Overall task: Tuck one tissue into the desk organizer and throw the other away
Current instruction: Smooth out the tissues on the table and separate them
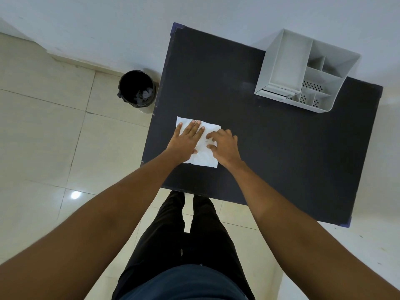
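Observation:
A white tissue (204, 156) lies flat on the dark table (270, 148), near its left front. My left hand (187, 140) rests flat on the tissue's left half, fingers stretched out. My right hand (224, 146) sits on the right half with fingers curled, pinching at the tissue's surface. Only one white sheet shows; I cannot tell whether a second lies under it. The grey desk organizer (287, 61), with several compartments, stands at the table's far right corner. A black-lined bin (137, 90) stands on the floor left of the table.
The table stands against a white wall (108, 22). Beige floor tiles (43, 126) spread to the left. Crumpled paper lies in the bin. My legs in dark trousers (184, 245) stand at the table's front edge.

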